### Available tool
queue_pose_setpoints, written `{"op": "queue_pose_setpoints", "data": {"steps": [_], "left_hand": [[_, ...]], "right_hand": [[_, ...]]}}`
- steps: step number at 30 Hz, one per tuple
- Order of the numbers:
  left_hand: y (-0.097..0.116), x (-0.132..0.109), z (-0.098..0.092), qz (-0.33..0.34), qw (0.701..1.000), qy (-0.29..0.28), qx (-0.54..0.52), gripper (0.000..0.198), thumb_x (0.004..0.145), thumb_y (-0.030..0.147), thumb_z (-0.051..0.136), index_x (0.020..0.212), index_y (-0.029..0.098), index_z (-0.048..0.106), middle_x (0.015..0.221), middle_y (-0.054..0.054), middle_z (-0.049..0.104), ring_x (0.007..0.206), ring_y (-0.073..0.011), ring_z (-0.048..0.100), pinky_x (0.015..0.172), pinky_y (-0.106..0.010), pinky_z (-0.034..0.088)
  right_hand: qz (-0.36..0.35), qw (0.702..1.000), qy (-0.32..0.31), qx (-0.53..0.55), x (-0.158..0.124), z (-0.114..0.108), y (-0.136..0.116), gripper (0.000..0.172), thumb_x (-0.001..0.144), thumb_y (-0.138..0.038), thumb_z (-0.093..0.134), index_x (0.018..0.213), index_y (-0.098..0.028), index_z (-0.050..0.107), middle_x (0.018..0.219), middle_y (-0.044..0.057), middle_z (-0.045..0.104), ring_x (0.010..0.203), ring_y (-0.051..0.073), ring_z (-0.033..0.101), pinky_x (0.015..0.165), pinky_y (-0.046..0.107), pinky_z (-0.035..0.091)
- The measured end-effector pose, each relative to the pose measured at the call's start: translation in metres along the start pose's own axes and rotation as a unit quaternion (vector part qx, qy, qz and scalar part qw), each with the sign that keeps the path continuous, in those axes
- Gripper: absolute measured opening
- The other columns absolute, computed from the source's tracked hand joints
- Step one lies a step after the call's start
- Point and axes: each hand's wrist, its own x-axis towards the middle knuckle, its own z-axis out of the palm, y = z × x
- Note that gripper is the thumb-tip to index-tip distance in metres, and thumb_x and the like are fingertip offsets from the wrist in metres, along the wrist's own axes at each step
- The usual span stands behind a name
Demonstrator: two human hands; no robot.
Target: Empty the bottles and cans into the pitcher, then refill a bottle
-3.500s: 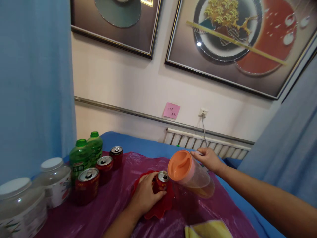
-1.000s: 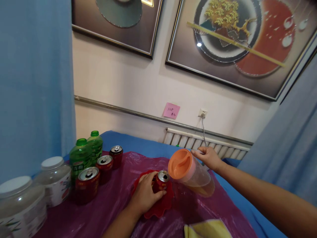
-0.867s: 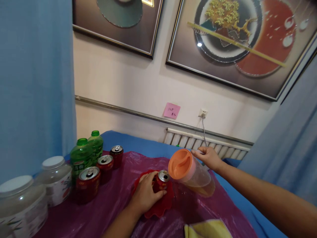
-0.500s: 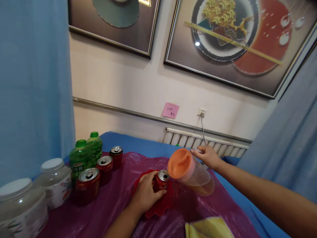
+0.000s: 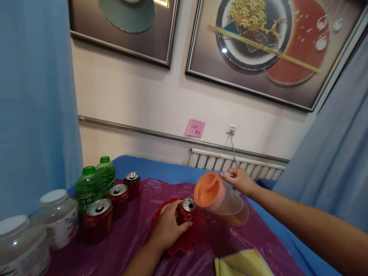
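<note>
My left hand (image 5: 167, 226) is wrapped round a small red drink can (image 5: 186, 210) that stands open-topped on a red scalloped dish (image 5: 186, 240). My right hand (image 5: 239, 180) grips the handle of a clear plastic pitcher (image 5: 227, 203) with an orange lid (image 5: 207, 190). The pitcher is tipped over toward the can, its lid edge just right of the can's top, and amber liquid lies along its lower side.
Three more red cans (image 5: 97, 220), two green bottles (image 5: 88, 188) and two white-lidded jars (image 5: 56, 214) stand at the left on a purple plastic sheet (image 5: 135, 241) over a blue table cover (image 5: 161, 170). A yellow cloth (image 5: 244, 264) lies at the near edge. Blue curtains flank both sides.
The hands, can and pitcher keep their pose. The view has swung slightly to the right and up, so everything sits a little further left and lower.
</note>
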Motion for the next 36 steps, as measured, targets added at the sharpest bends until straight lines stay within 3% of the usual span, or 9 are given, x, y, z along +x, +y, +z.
{"op": "queue_pose_setpoints", "data": {"steps": [16,36], "left_hand": [[-0.0004,0.0008,0.0011,-0.002,1.0,0.001,0.001,0.061,0.062,0.023,0.085,0.12,0.023,0.065,0.124,-0.01,0.071,0.119,-0.0318,0.061,0.106,-0.046,0.043],[-0.0009,0.0014,0.001,0.003,1.0,-0.005,0.001,0.061,0.063,0.022,0.084,0.121,0.021,0.064,0.124,-0.01,0.07,0.119,-0.0308,0.06,0.106,-0.045,0.042]], "right_hand": [[0.012,1.0,-0.026,0.008,0.0019,-0.001,0.0041,0.057,0.074,-0.067,0.06,0.054,-0.025,0.028,0.053,-0.007,0.023,0.049,0.008,0.024,0.044,0.024,0.019],[0.007,1.0,-0.012,0.005,0.0003,0.0006,0.0037,0.055,0.076,-0.063,0.06,0.054,-0.025,0.027,0.054,-0.007,0.022,0.05,0.008,0.023,0.045,0.024,0.018]]}}
